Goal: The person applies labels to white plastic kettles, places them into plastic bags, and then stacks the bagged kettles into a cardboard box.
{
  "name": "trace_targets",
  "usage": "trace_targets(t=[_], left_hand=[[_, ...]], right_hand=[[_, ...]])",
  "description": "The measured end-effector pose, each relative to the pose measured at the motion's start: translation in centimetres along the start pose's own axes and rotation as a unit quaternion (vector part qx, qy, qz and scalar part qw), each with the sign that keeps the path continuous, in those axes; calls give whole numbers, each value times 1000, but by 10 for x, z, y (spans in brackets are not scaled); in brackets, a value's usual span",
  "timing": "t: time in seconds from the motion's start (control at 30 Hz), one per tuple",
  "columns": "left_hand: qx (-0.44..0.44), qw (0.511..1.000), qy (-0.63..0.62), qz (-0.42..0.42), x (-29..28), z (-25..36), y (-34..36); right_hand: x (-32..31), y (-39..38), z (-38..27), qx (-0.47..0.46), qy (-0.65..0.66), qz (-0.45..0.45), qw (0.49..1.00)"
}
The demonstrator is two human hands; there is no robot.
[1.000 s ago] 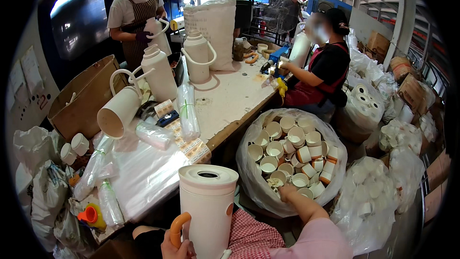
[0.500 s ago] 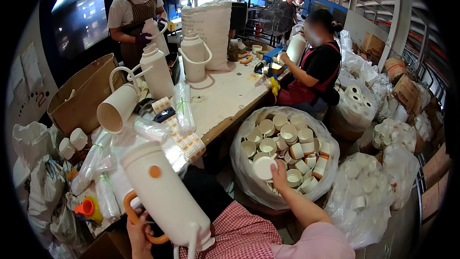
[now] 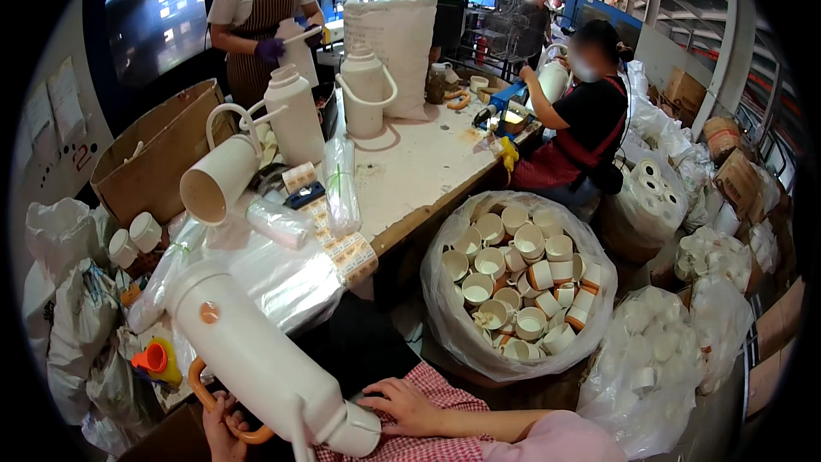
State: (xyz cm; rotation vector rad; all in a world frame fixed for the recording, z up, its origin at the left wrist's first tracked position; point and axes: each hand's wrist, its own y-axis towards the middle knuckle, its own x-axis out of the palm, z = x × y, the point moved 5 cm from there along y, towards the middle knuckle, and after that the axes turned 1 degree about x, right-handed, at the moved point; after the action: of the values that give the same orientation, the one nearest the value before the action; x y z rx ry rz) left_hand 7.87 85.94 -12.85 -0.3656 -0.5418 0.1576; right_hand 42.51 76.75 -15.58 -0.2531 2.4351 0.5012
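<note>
My left hand (image 3: 224, 428) is closed round the orange handle (image 3: 203, 389) of a cream-white thermos jug (image 3: 256, 355). The jug lies tilted across my lap, its wide end up to the left, with an orange round spot near that end. A white bail handle (image 3: 299, 432) hangs from its narrow end. At that narrow end sits a white cup (image 3: 357, 429), seemingly over the neck. My right hand (image 3: 402, 406) bends its fingers against the cup's outer end; some fingertips are hidden. Under it is a red-checked cloth (image 3: 428, 381).
A big plastic-lined container (image 3: 432, 291) of white cups stands to the right. On the worktable (image 3: 410, 162) are upright jugs (image 3: 363, 94), a jug on its side (image 3: 218, 188), label strips (image 3: 351, 258) and plastic sleeves (image 3: 342, 192). Two co-workers handle jugs beyond. Filled bags (image 3: 650, 351) crowd the right.
My right hand has come from above the cup container, where it held a white cup, to the jug's narrow end. The jug has shifted left and lower in view, still in my left hand.
</note>
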Motion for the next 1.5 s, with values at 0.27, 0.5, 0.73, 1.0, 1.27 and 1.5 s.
trace_targets(t=[0.27,0.5,0.73,1.0,1.27,1.5], left_hand=[[98,961,254,40,64,-48,-21],[143,934,302,126,63,-31,-42],[148,892,406,132,68,-37,-39],[377,743,552,-34,201,35,-15],[287,657,689,-107,361,-107,216],[343,593,728,-8,375,-155,318]], right_hand=[[-26,-1,87,94,2,79,992],[-15,54,227,258,273,220,900],[-21,136,307,286,256,282,880],[-61,172,277,278,407,223,841],[-46,165,274,264,330,207,882],[-44,154,277,268,437,220,830]])
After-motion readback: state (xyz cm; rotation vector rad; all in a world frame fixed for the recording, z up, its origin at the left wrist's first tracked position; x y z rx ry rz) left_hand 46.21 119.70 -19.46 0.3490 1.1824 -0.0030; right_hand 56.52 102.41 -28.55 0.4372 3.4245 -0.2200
